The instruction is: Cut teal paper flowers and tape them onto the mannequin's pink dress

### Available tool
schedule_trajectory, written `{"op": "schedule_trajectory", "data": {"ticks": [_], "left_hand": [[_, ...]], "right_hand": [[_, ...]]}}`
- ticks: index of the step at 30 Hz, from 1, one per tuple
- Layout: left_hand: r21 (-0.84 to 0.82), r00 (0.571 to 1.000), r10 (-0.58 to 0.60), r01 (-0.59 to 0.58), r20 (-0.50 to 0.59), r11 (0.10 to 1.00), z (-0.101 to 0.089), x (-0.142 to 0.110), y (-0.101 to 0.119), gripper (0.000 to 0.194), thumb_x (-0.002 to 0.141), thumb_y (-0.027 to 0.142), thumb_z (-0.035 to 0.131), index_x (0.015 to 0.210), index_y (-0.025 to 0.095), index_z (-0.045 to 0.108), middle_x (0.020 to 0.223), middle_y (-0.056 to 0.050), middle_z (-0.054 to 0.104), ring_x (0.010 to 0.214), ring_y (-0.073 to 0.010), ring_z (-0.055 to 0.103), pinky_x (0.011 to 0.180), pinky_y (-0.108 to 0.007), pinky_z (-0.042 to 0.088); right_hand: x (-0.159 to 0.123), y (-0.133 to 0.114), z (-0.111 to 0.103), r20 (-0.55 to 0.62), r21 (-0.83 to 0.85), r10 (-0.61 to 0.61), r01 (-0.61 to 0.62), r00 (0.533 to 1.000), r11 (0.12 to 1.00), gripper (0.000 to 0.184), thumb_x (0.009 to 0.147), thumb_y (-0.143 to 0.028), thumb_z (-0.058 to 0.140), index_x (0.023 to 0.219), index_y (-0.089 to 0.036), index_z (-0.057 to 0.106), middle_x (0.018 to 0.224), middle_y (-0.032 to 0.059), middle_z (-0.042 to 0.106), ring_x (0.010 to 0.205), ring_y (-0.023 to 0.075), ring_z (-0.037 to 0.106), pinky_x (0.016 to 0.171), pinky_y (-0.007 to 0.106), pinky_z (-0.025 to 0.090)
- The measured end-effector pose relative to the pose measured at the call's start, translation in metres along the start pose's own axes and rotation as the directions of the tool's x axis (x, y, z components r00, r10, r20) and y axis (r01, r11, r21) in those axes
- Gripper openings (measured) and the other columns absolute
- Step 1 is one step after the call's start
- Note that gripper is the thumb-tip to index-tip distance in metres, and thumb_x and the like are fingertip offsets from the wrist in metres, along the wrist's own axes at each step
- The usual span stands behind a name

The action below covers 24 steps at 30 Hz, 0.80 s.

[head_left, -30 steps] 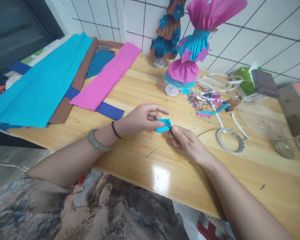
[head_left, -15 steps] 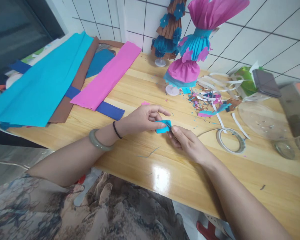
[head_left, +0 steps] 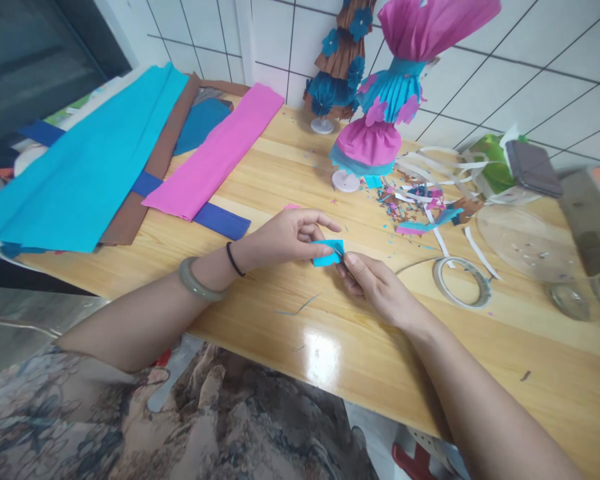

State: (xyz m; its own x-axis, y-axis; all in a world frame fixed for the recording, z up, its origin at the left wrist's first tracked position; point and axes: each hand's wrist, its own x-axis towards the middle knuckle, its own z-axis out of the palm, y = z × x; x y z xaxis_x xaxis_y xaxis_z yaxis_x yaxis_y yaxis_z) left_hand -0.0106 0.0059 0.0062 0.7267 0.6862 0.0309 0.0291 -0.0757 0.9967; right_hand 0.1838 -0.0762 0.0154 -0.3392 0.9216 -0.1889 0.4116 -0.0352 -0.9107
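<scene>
Between the thumb and fingers of my left hand (head_left: 305,237) is a small folded piece of bright blue crepe paper (head_left: 330,255). My left index finger stretches out above it. My right hand (head_left: 367,277) is closed at the paper's right edge, around a thin dark tool (head_left: 341,254) whose tip lies against the paper. Most of that tool is hidden by the fingers, so I cannot tell its kind. Below the hands, a thin thread-like strip (head_left: 303,307) lies on the wooden table (head_left: 260,293).
Blue (head_left: 100,160) and pink crepe paper sheets (head_left: 215,153) lie at left. Two paper dress figures, one pink and blue (head_left: 370,140), one brown and blue (head_left: 325,93), stand at the back. Paper scraps (head_left: 405,203), a tape roll (head_left: 463,283) and a glass jar (head_left: 570,300) are at right.
Both hands hold almost the same place and grip. The blue paper shows a little flatter near the tool's tip; the view has shifted very slightly.
</scene>
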Motion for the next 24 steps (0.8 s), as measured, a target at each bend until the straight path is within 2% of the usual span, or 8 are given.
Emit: {"op": "schedule_trajectory", "data": {"ticks": [24], "left_hand": [[-0.001,1.000,-0.001,0.001,-0.020,1.000,0.0005,0.0007,-0.0016,0.041,0.076,0.026,0.068,0.113,0.012,0.057,0.072,-0.002,0.064,0.059,-0.0074,0.060,0.056,-0.017,0.048]], "right_hand": [[-0.0003,-0.0001,0.0001,-0.013,-0.044,0.014,-0.015,1.000,0.999,0.046,0.094,-0.057,0.028,0.074,-0.019,0.045,0.059,-0.0039,0.034,0.052,0.0111,0.030,0.050,0.025,0.025]]}}
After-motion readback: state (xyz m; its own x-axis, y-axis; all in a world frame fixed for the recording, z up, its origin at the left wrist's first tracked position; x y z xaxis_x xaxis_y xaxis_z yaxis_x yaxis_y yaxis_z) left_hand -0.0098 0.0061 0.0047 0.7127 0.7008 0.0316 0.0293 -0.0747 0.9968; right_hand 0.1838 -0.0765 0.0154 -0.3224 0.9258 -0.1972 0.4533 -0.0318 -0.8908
